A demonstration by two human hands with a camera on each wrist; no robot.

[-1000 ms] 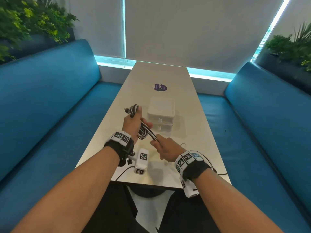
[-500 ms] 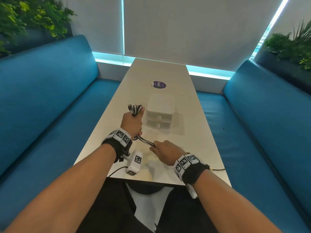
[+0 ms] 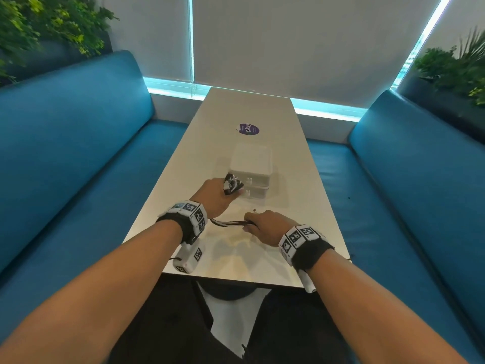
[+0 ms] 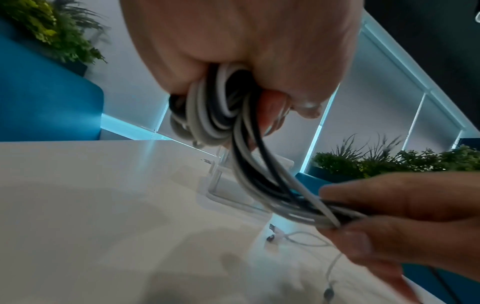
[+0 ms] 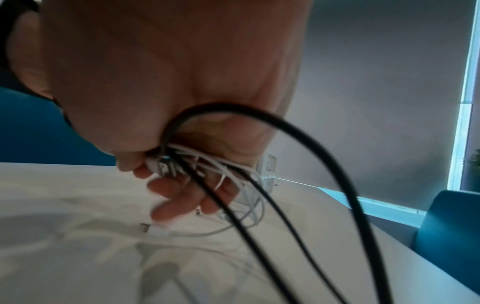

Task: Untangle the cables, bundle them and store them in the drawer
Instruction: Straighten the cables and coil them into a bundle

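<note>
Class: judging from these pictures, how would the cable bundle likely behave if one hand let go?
The cable bundle looks floppy: its strands sag between the left hand and right hand. Released loops would probably spring loose. It seems light.

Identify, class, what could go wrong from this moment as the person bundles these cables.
1. The left hand grips the coiled black and white cables while the right hand pulls the strands taut; loops could slip out of the coil.
2. Loose tails trail over the table and might snag.
3. The drawer unit looks shut, and both hands are occupied.
</note>
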